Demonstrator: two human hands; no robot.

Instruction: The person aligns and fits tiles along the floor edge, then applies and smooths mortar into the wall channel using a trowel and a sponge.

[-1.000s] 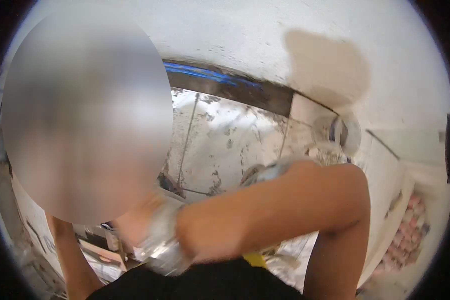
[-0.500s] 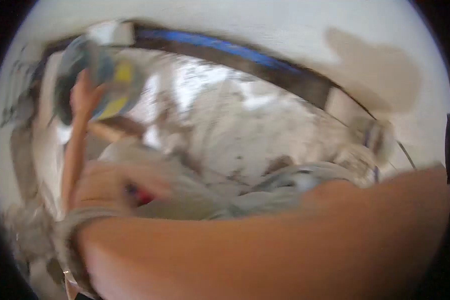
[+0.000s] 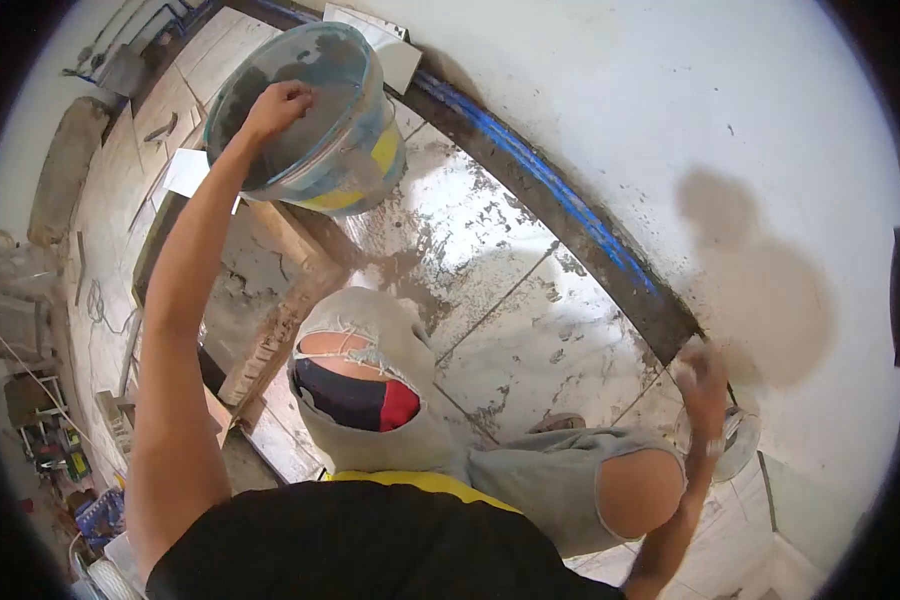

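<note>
My left hand [image 3: 280, 108] is over the mouth of a translucent bluish bucket [image 3: 375, 165] with yellow patches. Its fingers are curled closed, and whatever they may hold is hidden. Grey residue coats the inside of the bucket, which appears tilted on the floor beside a wooden frame. Low at the right, my right hand [image 3: 703, 375] is smeared by motion, so its fingers and any thing in them do not show clearly. Just beyond that hand, close to the wall, is a small pale round container [image 3: 738, 440], partly covered by the arm.
A dark channel with blue conduits [image 3: 530, 150] runs along the foot of the white wall [image 3: 610, 60]. Wet, smeared tiles [image 3: 490, 300] cover the floor. A wooden frame [image 3: 280, 335] lies left of my knees. Tools and clutter [image 3: 55, 435] stand at the far left.
The view has swung and steadied. My left hand has gone from fingers apart at the bucket to curled over its mouth. My right hand now appears at the right, near the small container.
</note>
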